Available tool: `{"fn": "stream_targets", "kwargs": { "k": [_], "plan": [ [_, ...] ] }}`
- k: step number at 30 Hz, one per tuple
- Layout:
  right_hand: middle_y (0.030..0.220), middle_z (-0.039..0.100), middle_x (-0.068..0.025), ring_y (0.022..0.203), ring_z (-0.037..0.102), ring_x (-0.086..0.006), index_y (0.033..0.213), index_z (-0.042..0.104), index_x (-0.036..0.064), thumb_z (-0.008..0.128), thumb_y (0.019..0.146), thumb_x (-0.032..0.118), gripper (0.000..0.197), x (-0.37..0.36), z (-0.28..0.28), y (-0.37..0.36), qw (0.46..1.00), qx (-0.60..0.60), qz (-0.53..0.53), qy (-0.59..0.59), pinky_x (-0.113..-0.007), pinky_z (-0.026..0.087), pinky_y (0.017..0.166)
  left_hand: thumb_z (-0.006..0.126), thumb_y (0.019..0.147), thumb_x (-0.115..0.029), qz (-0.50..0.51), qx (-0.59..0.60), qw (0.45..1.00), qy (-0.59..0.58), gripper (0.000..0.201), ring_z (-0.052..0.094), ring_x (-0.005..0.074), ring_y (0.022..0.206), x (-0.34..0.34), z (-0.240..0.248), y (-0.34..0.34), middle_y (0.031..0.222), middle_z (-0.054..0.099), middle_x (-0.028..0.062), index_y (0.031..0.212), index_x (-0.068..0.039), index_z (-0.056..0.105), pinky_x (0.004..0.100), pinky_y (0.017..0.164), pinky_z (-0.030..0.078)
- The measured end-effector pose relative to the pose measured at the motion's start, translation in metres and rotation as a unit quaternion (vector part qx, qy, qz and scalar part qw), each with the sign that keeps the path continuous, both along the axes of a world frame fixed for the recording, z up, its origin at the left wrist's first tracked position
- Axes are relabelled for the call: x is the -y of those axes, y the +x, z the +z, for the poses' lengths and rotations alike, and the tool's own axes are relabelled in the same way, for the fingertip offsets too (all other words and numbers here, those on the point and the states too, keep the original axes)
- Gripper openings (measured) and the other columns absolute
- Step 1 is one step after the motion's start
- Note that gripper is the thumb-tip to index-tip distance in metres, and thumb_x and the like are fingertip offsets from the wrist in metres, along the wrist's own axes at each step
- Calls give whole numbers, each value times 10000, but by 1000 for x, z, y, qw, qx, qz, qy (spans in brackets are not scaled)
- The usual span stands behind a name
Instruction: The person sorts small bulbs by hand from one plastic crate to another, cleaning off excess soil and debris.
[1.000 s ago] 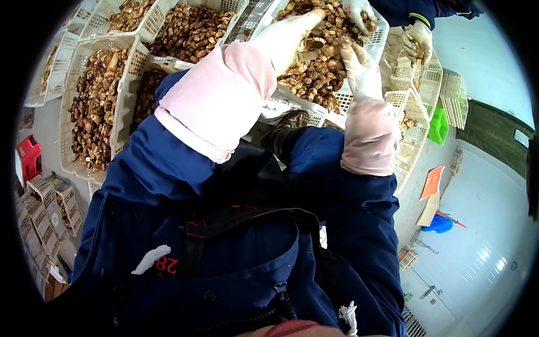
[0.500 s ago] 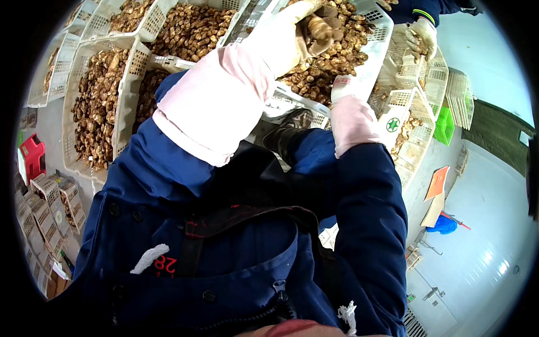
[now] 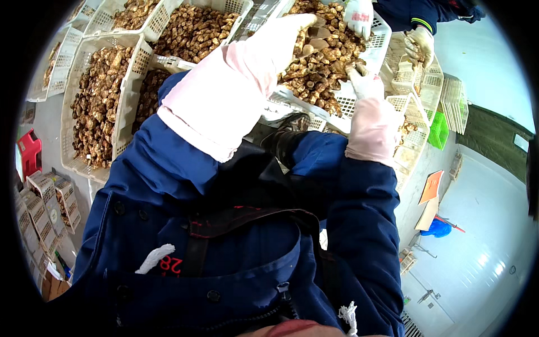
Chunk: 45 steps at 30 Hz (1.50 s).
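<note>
A white crate [image 3: 382,42] full of brown mushrooms [image 3: 317,78] stands in front of me. Over its left part reaches my left hand [image 3: 292,36], in a pale glove with soiled, brownish fingertips. Its fingers are spread on the mushrooms, and I see nothing gripped in them. At the crate's near right side, my right hand [image 3: 368,84] is also gloved. Its fingers are bent around a brown mushroom [image 3: 353,64], partly hidden by the glove. Pink sleeve covers show at both wrists.
Another person's gloved hand [image 3: 359,17] is over the crate's far side; a second one [image 3: 420,45] holds something brown at the right. More mushroom crates [image 3: 129,84] stand at left. Green crates [image 3: 439,130] and a red stool [image 3: 29,154] are farther off.
The mushroom that was in my left hand is gone from it, and its fingers now lie lower over the pile. My right hand has moved right. A co-worker's hand has come over the crate.
</note>
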State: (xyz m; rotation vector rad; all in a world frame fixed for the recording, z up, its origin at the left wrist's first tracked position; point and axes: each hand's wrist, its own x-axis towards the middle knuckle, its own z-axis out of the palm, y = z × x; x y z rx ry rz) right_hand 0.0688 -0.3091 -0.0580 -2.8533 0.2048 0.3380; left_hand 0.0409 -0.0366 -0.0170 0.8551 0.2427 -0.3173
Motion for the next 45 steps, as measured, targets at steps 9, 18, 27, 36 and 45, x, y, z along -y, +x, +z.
{"fn": "stream_targets", "kwargs": {
  "k": [9,18,27,36,45],
  "plan": [
    [979,675,-24,782,589,-78,1203,615,37,702,890,217,371,-68,59,-40,890,36,-21,454,-206,487,680,634,931,-291,-155,85,982,64,381,655,95,808,19,-3,-12,1021,672,28,1248,-89,578,177,556,468],
    [1284,603,-116,1194,568,-299,1286,597,200,563,883,430,465,-22,-39,-13,921,-269,105,-262,-414,433,1025,550,964,-203,-43,64,997,7,280,671,126,790,8,6,-11,1026,691,54,1200,-66,611,213,576,469],
    [1232,627,-130,1164,583,-298,1266,601,153,566,841,490,543,-24,-55,-8,921,-248,104,-281,-420,461,979,516,966,-293,-14,83,988,129,375,625,144,753,-2,14,-13,1080,667,85,1260,-77,601,288,682,501],
    [920,714,-98,810,676,-188,1185,666,127,597,864,369,408,-5,34,-42,994,3,-75,78,-310,522,758,505,981,-240,18,68,989,128,334,654,131,865,9,-9,-1,1079,681,96,1226,-35,602,260,674,517],
    [951,684,-53,726,631,-87,1279,561,15,637,921,194,408,-55,71,-63,879,73,-47,470,-212,486,597,510,988,-300,20,-36,998,45,322,612,126,719,23,13,-14,983,674,54,1158,-54,630,238,624,498]
  ]
}}
